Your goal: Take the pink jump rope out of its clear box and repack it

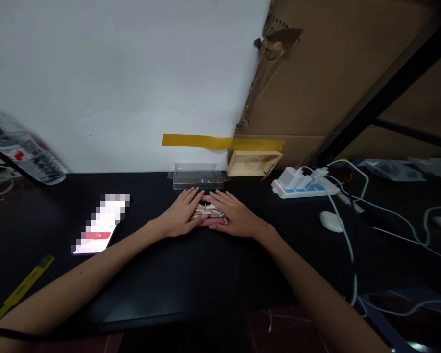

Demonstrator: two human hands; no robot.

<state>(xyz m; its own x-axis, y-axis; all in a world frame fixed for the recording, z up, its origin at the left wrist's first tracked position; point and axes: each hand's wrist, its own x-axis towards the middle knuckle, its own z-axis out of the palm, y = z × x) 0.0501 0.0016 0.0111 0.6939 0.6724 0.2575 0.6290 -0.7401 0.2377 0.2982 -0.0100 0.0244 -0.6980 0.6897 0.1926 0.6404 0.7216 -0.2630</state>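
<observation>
Left hand (182, 214) slants inward; right hand (239, 215) mirrors it around white pieces (207, 213)

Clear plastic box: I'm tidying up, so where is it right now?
In the head view, the clear plastic box is near the middle, by the white wall, just beyond the left hand and right hand, with the tan box to its right.

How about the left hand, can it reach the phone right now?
Probably yes: nothing seems to stand between the left hand and the phone on the black table, though the fingers are around the pink thing and should let go first.
</observation>
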